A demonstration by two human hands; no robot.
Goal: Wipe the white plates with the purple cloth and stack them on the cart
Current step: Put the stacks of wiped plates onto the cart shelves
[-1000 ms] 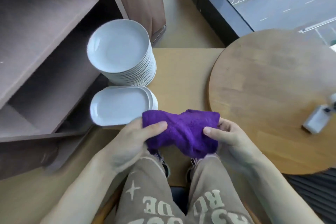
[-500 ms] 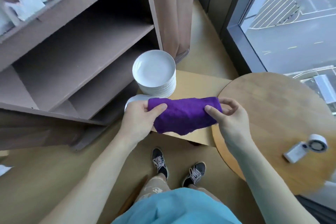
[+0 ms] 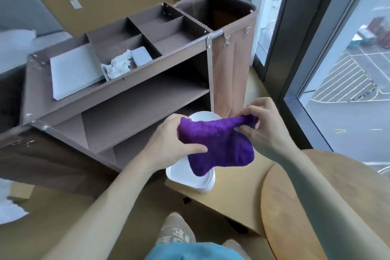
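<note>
Purple cloth [image 3: 219,143] is stretched in the air between the two hands: the left hand [image 3: 168,145] pinches its left side, thumb on top and fingers curled beneath, and the right hand [image 3: 268,124] grips the bunched far corner with curled fingers. Its loose lower end droops over the white plates, with a round stack [image 3: 202,115] showing behind it and oblong plates [image 3: 183,176] beneath. Both stacks sit on a low wooden tabletop [image 3: 232,194], between the brown cart [image 3: 137,107] and a round wooden table [image 3: 316,207].
</note>
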